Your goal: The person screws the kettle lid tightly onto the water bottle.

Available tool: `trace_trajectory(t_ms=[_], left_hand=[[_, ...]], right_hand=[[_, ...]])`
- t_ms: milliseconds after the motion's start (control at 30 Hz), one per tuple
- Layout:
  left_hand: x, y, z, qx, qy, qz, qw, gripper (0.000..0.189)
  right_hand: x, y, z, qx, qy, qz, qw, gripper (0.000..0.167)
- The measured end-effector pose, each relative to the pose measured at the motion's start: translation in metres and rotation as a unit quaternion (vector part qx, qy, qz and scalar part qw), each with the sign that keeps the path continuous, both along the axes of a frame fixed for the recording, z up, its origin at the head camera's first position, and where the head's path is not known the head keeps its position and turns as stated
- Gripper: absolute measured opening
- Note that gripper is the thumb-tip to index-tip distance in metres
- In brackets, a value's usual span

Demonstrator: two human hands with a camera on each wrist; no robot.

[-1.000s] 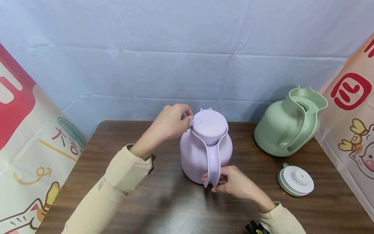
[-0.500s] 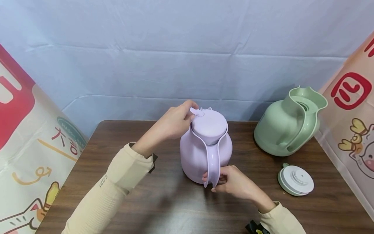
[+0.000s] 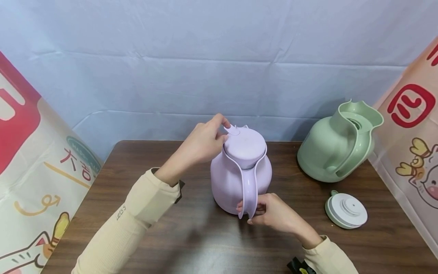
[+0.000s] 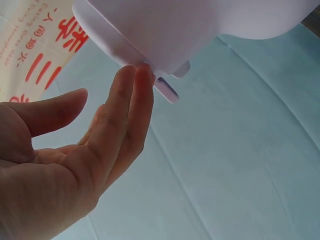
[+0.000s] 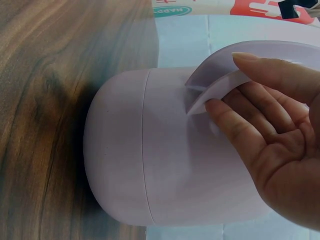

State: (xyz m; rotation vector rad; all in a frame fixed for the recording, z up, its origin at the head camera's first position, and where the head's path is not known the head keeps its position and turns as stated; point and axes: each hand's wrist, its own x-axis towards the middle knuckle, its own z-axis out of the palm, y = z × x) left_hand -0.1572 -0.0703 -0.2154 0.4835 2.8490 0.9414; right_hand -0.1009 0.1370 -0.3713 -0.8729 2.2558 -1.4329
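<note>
A lilac thermos jug [image 3: 226, 179] stands upright on the table, its handle facing me. Its round lilac lid [image 3: 246, 146] sits in the mouth, with a small tab [image 3: 233, 130] pointing to the back left. My left hand [image 3: 205, 142] is at the lid's left side, fingertips touching the edge by the tab. In the left wrist view its fingers [image 4: 117, 115] are fairly straight and the thumb stays off the lid. Low on the jug's handle [image 3: 250, 190], my right hand [image 3: 273, 212] grips with thumb and fingers; the right wrist view shows the handle [image 5: 220, 90] between them.
A green thermos jug [image 3: 321, 152] without a lid stands at the back right. In front of it a white and green lid [image 3: 347, 210] lies with its white side up. A pale cloth [image 3: 205, 83] hangs behind the wooden table [image 3: 150, 228], with printed sheets at both sides.
The lilac lid has turned clockwise seen from above; its tab swung from pointing left to back left. My left hand followed slightly upward. My right hand and the jug stayed put.
</note>
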Motion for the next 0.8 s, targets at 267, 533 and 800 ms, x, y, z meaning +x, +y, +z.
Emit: trace_trajectory(t_ms=[267, 533, 800], left_hand=[[-0.0023, 0.0005, -0.0016, 0.002, -0.023, -0.019, 0.9996, 0.040], [-0.0002, -0.0018, -0.0008, 0.003, -0.009, 0.005, 0.9999, 0.033], [0.0023, 0.0011, 0.0005, 0.000, -0.009, -0.013, 0.9999, 0.039]], right_hand=[[0.0003, -0.0003, -0.0001, -0.003, -0.004, -0.003, 1.0000, 0.030], [0.0013, -0.0007, 0.0008, -0.004, -0.010, -0.002, 0.9999, 0.030], [0.0008, -0.0006, 0.0006, -0.005, -0.010, -0.001, 0.9999, 0.030]])
